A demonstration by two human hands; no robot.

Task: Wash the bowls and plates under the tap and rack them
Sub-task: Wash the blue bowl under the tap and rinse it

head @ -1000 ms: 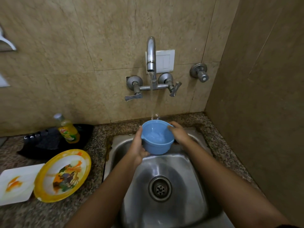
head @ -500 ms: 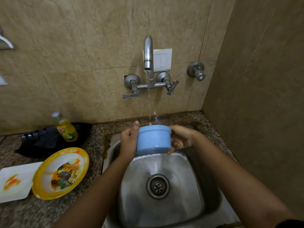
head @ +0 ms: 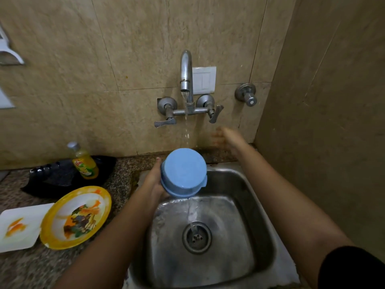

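Note:
My left hand (head: 155, 181) grips a light blue bowl (head: 184, 172) at its left side, tipped over so its flat base faces me. Water pours from the bowl's lower rim into the steel sink (head: 258, 205). The tap (head: 186, 74) runs, its stream falling just behind the bowl. My right hand (head: 226, 137) is off the bowl, raised near the wall below the right tap lever (head: 215, 115); it is blurred and holds nothing. A dirty yellow-rimmed plate (head: 76, 216) and a stained white square plate (head: 18, 227) lie on the counter at left.
A yellow dish-soap bottle (head: 84, 162) stands on a black tray (head: 52, 178) behind the plates. A separate wall valve (head: 246, 94) sits right of the tap, with a white switch plate (head: 204, 80) behind the spout. A side wall closes in on the right.
The bowl went from upright under the stream to tipped over, emptying into the sink. My right hand let go of it and moved up toward the wall.

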